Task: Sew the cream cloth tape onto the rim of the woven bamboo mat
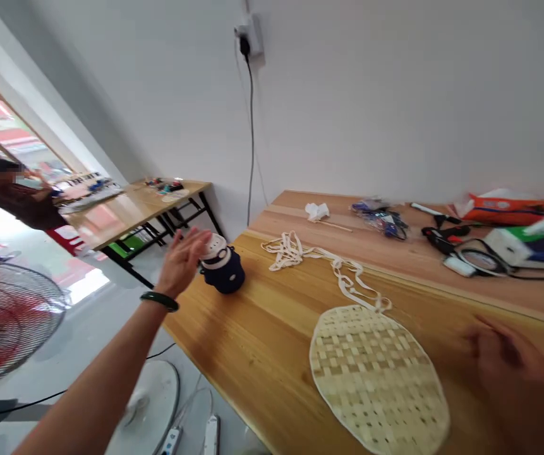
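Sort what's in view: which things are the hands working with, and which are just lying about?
With the hands: left hand, open beside a navy container with a cream lid; right hand, blurred, near a woven bamboo mat; cream cord.

Lying about: orange packet; crumpled white tissue; floor fan; person by the far table.

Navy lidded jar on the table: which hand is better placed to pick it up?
Left, probably. The open left hand is right beside the navy lidded jar, while the blurred right hand is far across the wooden table, beyond the woven bamboo mat.
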`<action>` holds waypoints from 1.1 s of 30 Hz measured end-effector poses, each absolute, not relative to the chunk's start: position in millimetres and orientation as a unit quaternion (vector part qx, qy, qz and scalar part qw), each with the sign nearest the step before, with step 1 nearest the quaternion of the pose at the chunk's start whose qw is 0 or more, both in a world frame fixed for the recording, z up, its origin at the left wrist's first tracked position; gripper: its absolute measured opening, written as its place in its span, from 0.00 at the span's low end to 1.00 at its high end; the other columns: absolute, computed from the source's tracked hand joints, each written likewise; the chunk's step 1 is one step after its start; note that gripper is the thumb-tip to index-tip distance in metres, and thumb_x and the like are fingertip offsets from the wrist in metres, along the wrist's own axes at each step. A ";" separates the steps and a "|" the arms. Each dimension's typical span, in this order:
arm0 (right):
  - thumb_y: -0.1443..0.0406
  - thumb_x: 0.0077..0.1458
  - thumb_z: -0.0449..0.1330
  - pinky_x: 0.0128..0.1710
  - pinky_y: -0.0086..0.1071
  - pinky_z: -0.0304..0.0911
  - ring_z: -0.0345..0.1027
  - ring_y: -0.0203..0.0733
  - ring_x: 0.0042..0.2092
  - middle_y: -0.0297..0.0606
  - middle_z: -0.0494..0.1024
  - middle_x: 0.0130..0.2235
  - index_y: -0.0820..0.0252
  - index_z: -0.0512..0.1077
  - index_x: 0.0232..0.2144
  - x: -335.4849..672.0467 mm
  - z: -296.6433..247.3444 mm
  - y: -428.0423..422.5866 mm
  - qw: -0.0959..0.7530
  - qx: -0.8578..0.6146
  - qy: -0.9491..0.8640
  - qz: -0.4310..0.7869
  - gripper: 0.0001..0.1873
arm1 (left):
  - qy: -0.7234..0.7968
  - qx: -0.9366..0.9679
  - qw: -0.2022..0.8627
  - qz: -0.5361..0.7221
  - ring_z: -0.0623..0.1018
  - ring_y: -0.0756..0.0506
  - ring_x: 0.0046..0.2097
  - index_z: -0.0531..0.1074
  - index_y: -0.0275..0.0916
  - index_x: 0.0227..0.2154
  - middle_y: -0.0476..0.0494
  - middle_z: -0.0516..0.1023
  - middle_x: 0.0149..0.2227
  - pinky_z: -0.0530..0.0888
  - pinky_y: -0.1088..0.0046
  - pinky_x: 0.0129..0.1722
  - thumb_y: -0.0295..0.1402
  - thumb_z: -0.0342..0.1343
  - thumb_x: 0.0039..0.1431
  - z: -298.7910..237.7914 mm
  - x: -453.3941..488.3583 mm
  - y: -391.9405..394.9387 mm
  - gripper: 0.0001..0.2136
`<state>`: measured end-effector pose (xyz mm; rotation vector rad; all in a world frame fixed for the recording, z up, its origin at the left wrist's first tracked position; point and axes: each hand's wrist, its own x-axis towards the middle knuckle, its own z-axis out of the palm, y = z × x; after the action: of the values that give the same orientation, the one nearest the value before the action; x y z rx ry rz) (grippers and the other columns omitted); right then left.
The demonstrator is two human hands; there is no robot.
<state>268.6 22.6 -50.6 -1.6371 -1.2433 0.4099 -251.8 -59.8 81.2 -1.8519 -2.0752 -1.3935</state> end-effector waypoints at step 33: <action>0.66 0.61 0.56 0.41 0.34 0.62 0.67 0.44 0.46 0.36 0.81 0.41 0.54 0.79 0.39 223.5 -0.8 -8.7 0.114 -0.520 -0.840 0.103 0.11 | -0.447 -0.743 -0.328 -0.374 0.78 0.43 0.49 0.78 0.43 0.42 0.42 0.82 0.43 0.75 0.63 0.50 0.26 0.54 0.63 -34.4 -16.1 -125.0 0.10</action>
<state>223.5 -8.7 -0.8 -1.5256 -2.4640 0.3009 -16.1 -125.0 -34.4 -2.9977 -1.8039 -1.5073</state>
